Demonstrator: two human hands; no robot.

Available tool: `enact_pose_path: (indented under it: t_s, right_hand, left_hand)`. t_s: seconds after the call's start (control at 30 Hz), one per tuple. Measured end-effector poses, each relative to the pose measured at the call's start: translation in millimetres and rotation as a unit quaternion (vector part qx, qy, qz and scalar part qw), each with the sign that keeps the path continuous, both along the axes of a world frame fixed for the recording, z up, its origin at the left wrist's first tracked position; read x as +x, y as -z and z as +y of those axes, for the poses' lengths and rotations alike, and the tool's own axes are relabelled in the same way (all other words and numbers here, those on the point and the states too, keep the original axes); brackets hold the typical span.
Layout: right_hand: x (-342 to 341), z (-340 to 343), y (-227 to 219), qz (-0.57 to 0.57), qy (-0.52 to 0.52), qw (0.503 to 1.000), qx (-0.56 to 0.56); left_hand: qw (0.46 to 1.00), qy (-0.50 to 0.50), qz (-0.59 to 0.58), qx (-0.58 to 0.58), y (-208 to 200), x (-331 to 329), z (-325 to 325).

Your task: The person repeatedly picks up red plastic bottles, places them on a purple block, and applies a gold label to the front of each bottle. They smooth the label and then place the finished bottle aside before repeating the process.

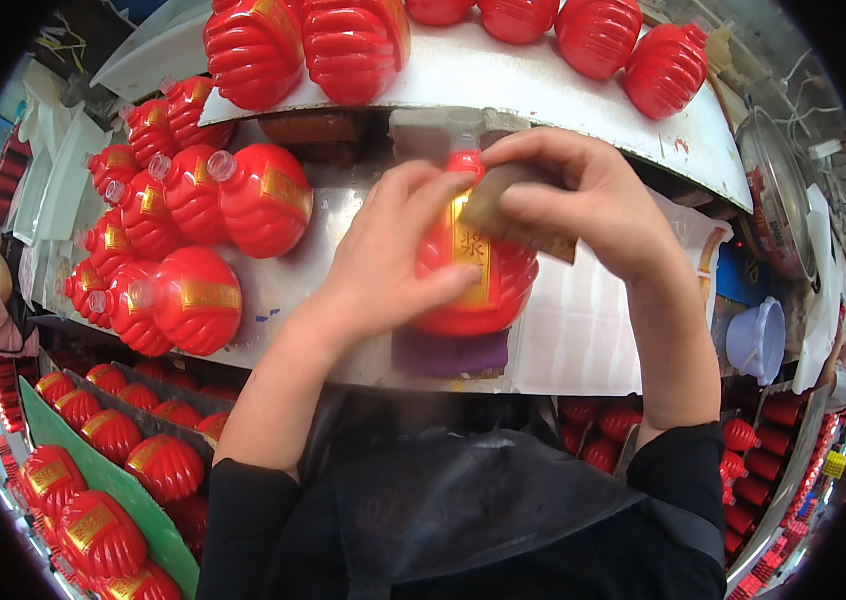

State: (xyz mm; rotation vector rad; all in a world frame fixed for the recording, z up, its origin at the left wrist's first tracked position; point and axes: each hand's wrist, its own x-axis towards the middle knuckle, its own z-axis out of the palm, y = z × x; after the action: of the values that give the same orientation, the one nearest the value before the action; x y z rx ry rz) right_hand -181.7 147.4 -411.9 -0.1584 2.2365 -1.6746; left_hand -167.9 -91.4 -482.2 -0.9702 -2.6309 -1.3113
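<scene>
A red ribbed bottle (513, 285) with a gold label stands in front of me, its clear neck pointing away. My left hand (398, 245) grips its left side, fingers near the shoulder and thumb across the label. In my right hand (593, 195) is a flat brownish piece (503, 205), pinched between thumb and fingers and pressed on the label's upper right. Whether it is a scraper or a folded pad I cannot tell. A purple cloth (443, 355) lies under the bottle's near end. Part of the label is hidden behind my hands.
Several red bottles (268, 200) lie at the left of the table (338, 225). More stand on a raised white board (503, 75) at the back. A white sheet (578, 330) lies to the right, with a lilac bucket (755, 340) beyond. Crates of bottles (165, 465) sit below left.
</scene>
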Motion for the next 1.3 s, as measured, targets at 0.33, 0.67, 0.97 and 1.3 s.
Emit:
enact_pose_path:
  t_s: [0.33,0.67,0.97,1.3]
  right_hand:
    - [49,-26,19,0.613,-0.125,0.754,0.2]
    - [65,-16,32,0.572,-0.009,0.803,0.168]
    - [46,-12,39,0.415,-0.041,0.897,0.146]
    - [-10,-30,-11,0.309,-0.135,0.916,0.216]
  left_hand:
    - [0.937,-0.011,-0.223,0.267,17,4,-1]
    - [0.965,-0.007,-0.181,0.191,20,9,-1]
    - [0.862,0.006,-0.327,0.387,17,17,6]
    - [0.927,-0.004,-0.232,0.293,20,14,2]
